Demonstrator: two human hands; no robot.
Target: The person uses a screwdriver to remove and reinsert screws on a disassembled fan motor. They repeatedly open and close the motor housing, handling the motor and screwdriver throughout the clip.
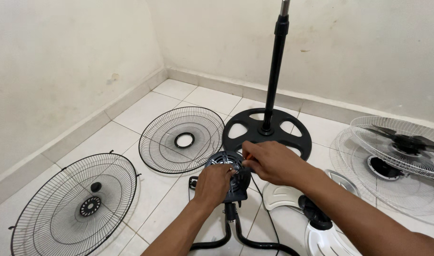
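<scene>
Your hands are on a dark, round fan motor housing point(230, 171) with slotted vents across its face and bright metal showing at the middle; it stands upright on a short black neck that forks into two curved black tubes running down toward you over the white tiles. Your left hand point(212, 184) wraps over its lower left side, hiding much of the front. Pinched in your right hand point(269, 161) is a thin tool with an orange bit point(248, 156), its tip at the housing's upper right edge.
</scene>
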